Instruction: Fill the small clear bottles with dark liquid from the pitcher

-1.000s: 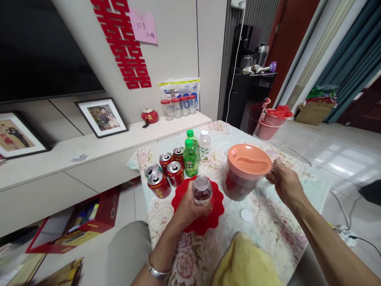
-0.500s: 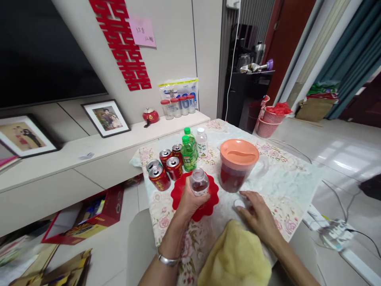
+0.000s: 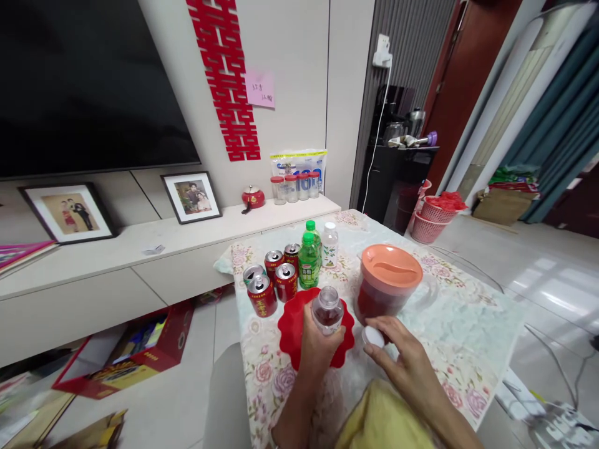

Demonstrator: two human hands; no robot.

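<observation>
Five cans (image 3: 262, 298), two green-capped bottles (image 3: 309, 265), one white-capped bottle (image 3: 330, 248), one open bottle (image 3: 327, 315), one white cap (image 3: 373, 337), one orange-lidded pitcher (image 3: 387, 280) and one red dish (image 3: 291, 333) appear with four red-lidded jars (image 3: 291, 189), two framed photographs (image 3: 191, 197) and one yellow cloth (image 3: 388, 419).

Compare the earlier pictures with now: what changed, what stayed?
The right hand released the pitcher, moved left and nearer the body, and now grips the white cap. The left hand still holds the uncapped bottle over the red dish; the cans stayed put.

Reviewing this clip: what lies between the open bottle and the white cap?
In the head view: the thumb of the left hand, the right edge of the red dish, then a narrow strip of tablecloth.
</observation>
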